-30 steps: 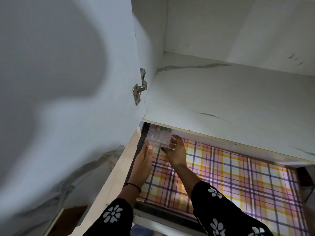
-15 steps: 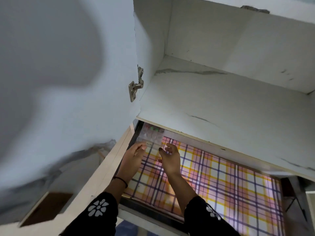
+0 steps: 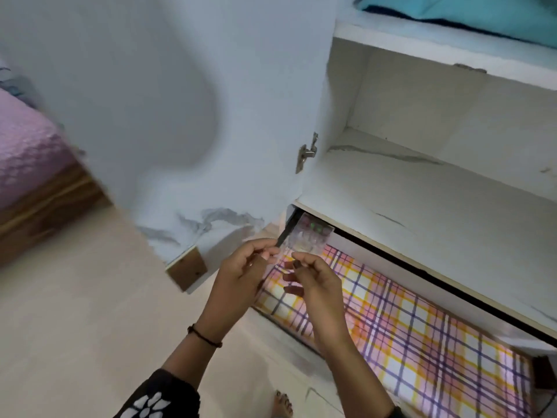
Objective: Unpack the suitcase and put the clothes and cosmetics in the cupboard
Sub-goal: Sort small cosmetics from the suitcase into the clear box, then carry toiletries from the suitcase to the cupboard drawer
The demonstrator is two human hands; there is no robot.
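Head view showed the clear box [image 3: 312, 233] of small cosmetics lying in the far left corner of the open drawer [image 3: 422, 342], partly tucked under the front edge of the shelf [image 3: 437, 206] above. You had both hands just short of its near edge. Your left hand [image 3: 241, 273] was over the drawer's left wall and your right hand [image 3: 316, 285] over the checked liner. The box therefore lay ahead of both hands and slightly to the right, about equally near to each. Fingers on both hands were curled, thumb close to forefinger. Blur prevented confirming whether either hand pinched the box edge or held nothing. The box's long axis could not be established. Judgement: this item looked placed, and the next move would call for drawing both hands straight back towards you.
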